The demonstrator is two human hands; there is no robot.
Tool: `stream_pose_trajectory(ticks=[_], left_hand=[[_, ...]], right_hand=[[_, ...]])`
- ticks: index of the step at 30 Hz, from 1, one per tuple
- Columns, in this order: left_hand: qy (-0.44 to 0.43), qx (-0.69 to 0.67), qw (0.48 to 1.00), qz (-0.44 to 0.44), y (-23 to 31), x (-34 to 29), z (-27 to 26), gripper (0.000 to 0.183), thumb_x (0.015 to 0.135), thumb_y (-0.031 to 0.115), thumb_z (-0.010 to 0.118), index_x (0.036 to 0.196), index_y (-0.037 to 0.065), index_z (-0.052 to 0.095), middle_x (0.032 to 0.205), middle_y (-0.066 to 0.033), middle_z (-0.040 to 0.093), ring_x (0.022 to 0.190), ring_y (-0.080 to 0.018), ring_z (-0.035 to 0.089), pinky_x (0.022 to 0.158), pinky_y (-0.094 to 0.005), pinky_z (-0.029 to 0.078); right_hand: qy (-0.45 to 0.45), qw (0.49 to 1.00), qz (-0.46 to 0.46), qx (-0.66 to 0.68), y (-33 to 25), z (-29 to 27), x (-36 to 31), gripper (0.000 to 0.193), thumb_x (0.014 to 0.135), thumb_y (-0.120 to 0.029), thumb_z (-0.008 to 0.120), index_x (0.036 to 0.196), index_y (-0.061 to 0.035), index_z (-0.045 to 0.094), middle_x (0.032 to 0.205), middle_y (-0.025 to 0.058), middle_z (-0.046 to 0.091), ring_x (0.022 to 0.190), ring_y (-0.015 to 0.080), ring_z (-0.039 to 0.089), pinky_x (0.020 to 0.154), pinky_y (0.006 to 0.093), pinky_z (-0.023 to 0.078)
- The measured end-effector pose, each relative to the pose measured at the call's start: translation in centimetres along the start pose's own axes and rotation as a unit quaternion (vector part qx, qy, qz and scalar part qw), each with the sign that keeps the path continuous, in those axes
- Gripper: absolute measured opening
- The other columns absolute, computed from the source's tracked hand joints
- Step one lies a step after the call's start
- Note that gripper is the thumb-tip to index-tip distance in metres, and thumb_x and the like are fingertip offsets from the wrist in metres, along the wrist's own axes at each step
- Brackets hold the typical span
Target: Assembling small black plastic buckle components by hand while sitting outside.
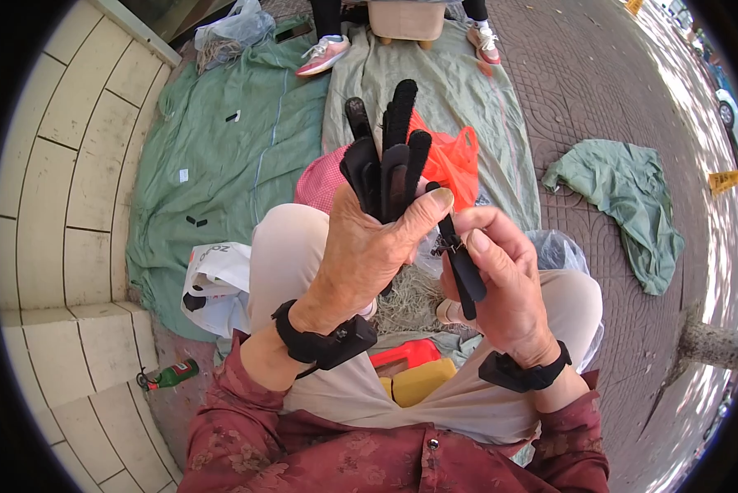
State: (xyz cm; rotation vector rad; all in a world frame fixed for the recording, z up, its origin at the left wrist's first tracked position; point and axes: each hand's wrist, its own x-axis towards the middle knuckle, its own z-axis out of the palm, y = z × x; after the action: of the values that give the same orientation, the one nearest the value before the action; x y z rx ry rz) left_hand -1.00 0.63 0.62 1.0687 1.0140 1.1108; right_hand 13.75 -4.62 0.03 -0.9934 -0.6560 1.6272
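The person is sitting with knees apart over green cloths [221,156] spread on the paved ground, and is working with a set of black hair clips. The left hand [369,255] is closing around a bundle of black clips [389,152], the fingers pressed together about their lower ends and the thumb lying across the front, so that the clips are fanning upward, just above the knees. That bundle looks like the finished share: several pieces are already gathered there.

The right hand [500,279] is pinching a single black clip [461,263] between thumb and fingers, just right of the bundle and pointing downward; a small metal spring seems to be sitting at its upper part, so this piece appears to be in the middle of being put together or checked.

An orange plastic bag [455,160] is lying far beyond the hands, and a clear plastic bag [562,251] is resting by the right knee; how many clips are waiting in them cannot be told.
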Motion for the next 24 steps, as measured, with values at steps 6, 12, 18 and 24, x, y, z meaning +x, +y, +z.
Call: stream_pose_trajectory(ticks=[6,12,18,24], left_hand=[[0.011,-0.044,0.998,-0.042,0.69,-0.22,-0.07,0.017,0.083,0.010,0.075,0.091,0.007,0.060,0.065,0.0037,0.052,0.047,-0.0049,0.043,0.043,-0.0216,0.033],[0.014,-0.032,0.999,-0.035,0.72,-0.28,0.05,0.014,0.084,0.012,0.074,0.089,0.006,0.061,0.062,0.0025,0.053,0.045,-0.0050,0.044,0.043,-0.0220,0.033],[0.023,-0.026,0.998,-0.043,0.85,-0.31,0.24,0.016,0.086,0.015,0.073,0.078,0.007,0.062,0.060,0.0018,0.053,0.045,-0.0044,0.043,0.044,-0.0217,0.033],[0.018,-0.028,0.998,-0.048,0.57,-0.23,0.11,0.018,0.087,0.018,0.072,0.076,0.007,0.062,0.059,0.0021,0.053,0.045,-0.0044,0.043,0.043,-0.0212,0.033]], right_hand=[[-0.033,0.993,-0.095,-0.058,0.45,-0.38,0.24,0.035,0.088,-0.011,0.068,0.114,-0.0034,0.047,0.088,0.0026,0.057,0.075,0.0084,0.053,0.068,0.0231,0.043],[-0.041,0.961,-0.213,-0.170,0.80,-0.52,0.53,0.025,0.084,0.002,0.070,0.107,-0.0001,0.058,0.092,0.0014,0.058,0.080,0.0065,0.051,0.074,0.0211,0.042],[-0.059,0.941,-0.240,-0.230,0.64,-0.62,0.76,0.021,0.082,0.005,0.069,0.102,0.0010,0.063,0.090,0.0002,0.057,0.072,0.0052,0.049,0.065,0.0207,0.041],[-0.056,0.957,-0.196,-0.206,0.38,-0.46,0.78,0.017,0.082,0.006,0.068,0.098,0.0009,0.063,0.090,0.0006,0.058,0.073,0.0051,0.050,0.065,0.0203,0.041]])
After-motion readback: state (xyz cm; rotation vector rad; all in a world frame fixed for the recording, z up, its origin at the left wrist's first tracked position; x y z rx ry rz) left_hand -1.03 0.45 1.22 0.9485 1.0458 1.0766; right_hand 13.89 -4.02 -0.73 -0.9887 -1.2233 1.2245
